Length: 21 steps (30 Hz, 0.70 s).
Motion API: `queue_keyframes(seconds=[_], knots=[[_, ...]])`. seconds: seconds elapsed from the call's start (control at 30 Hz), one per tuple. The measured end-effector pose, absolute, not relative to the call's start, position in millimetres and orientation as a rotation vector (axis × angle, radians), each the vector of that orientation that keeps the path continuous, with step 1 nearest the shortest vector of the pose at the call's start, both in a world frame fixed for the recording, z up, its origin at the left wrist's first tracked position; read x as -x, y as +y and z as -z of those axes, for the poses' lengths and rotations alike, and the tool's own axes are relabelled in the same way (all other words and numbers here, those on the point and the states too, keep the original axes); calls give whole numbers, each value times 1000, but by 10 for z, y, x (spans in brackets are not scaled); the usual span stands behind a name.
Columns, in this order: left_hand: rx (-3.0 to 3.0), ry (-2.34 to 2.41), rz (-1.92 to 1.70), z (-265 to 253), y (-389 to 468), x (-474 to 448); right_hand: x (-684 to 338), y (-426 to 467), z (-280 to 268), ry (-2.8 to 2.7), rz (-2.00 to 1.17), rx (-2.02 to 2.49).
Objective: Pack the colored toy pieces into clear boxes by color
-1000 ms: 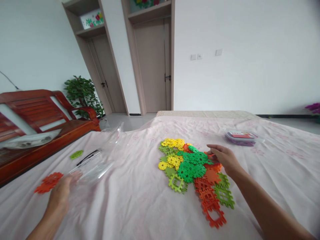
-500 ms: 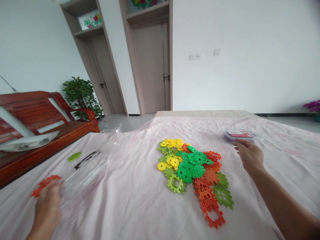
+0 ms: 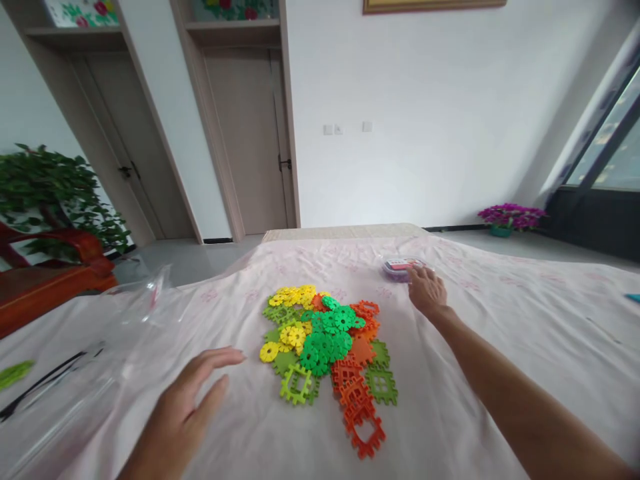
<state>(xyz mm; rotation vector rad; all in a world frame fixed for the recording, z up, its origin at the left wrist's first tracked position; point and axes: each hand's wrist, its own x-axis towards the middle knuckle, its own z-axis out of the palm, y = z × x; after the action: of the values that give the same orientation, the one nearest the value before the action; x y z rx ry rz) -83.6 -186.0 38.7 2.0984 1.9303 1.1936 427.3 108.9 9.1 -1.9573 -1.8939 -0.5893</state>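
In the head view, my left hand (image 3: 185, 407) is open above the cloth, fingers and thumb apart, holding nothing. It hovers just left of a pile of plastic building pieces. In that pile are yellow discs (image 3: 295, 335), green notched discs (image 3: 327, 343), lime square frames (image 3: 296, 385) and orange-red square pieces (image 3: 364, 430). My right hand (image 3: 429, 290) reaches forward beyond the pile, its fingers stretched against the right end of a small clear plastic box (image 3: 396, 268) with a printed label. Its fingertips are partly hidden, and the box rests on the cloth.
A pink-white cloth (image 3: 225, 320) covers the table. On the left lie a clear plastic bag (image 3: 145, 307), dark-framed glasses (image 3: 45, 380) and a lime piece (image 3: 15, 375). A wooden bench (image 3: 65, 257) stands beyond the left edge. A blue object (image 3: 634, 297) shows at the far right.
My view has turned right. My left hand has left the orange-red piece by the bag and moved toward the pile, open. My right hand has shifted from the box's near side to its right end.
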Motion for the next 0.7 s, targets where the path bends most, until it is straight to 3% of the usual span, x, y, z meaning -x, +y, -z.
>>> queue_keyframes(seconds=[0.17,0.47,0.7], knots=[[-2287,1633,-879,-773,-1161,-222,-4080,1296,-164,-2022,558,1943],[-2389,1810,-891,-122,-560,-617,-3886,1315,-209,-2100,800,1839],[-2470,1867,-1023,130,-414,-547,-3386,824,-486,-1913,417,1451]])
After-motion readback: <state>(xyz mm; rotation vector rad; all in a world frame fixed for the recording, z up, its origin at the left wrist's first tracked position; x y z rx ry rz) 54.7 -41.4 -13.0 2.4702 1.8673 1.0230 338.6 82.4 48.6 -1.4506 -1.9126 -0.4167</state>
